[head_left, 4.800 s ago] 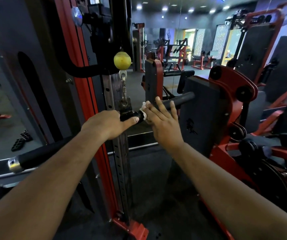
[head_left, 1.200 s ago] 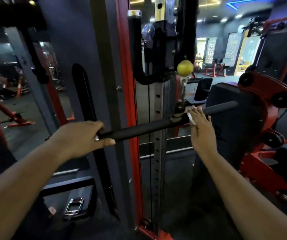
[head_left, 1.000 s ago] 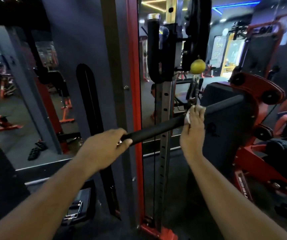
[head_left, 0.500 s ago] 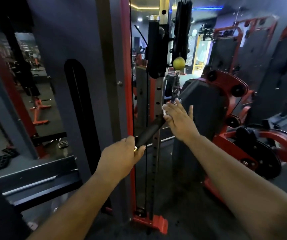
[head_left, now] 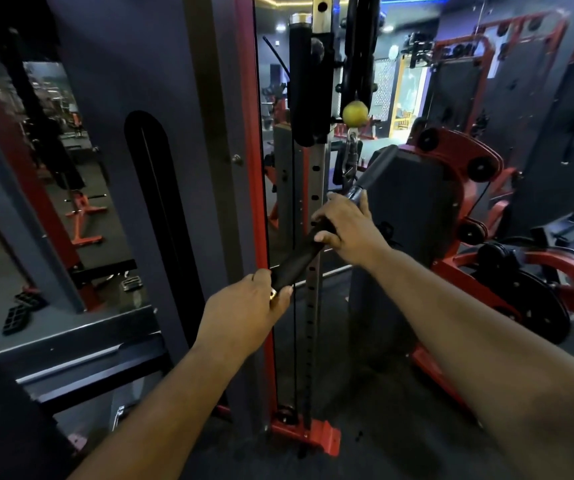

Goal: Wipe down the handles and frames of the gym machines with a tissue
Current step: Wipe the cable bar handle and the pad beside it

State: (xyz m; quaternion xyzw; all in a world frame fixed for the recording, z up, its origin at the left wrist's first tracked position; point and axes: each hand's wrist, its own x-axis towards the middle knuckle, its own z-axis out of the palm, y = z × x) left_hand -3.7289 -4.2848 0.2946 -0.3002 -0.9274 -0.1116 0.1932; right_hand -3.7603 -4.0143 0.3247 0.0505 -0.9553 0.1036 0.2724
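While the left hand (head_left: 244, 317) grips the near end of the cable bar (head_left: 296, 261) and the right hand (head_left: 347, 226) wraps its middle, tissue hidden underneath, the hanging bar could swing on its clip (head_left: 350, 157) if either grip loosens.

— Underfoot? 
— Dark floor (head_left: 365, 455), speckled. 
— Standing on it? 
— Red foot (head_left: 308, 436) of the upright post; beside it, to the right, red machine base (head_left: 431, 367). Farther left, black treaded pedals (head_left: 18, 317).
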